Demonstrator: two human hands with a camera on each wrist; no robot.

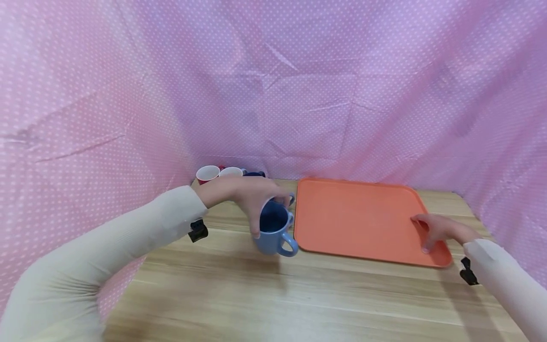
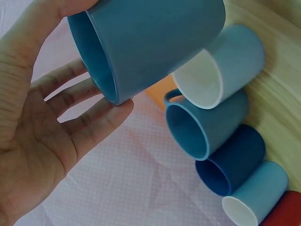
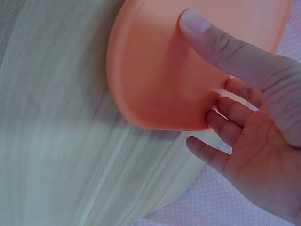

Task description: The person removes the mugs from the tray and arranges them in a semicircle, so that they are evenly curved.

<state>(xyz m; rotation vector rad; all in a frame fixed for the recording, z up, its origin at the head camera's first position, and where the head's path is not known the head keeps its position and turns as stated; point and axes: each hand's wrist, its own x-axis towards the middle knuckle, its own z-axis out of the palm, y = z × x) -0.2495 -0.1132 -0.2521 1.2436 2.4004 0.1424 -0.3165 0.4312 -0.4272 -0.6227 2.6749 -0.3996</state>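
My left hand holds a blue mug around its rim, thumb on the near side, fingers on the far side. The mug is raised and tilted, with its handle pointing right. In the left wrist view the same blue mug fills the top, and the palm faces the camera. At the right end of an orange tray, my right hand rests with thumb and fingers spread. The right wrist view has its thumb over the tray's inner surface and fingertips by the rim.
Behind the left hand stands a row of mugs: a light blue one with white inside, a blue one, a navy one, another light blue one and a red one. Pink dotted cloth surrounds the wooden table.
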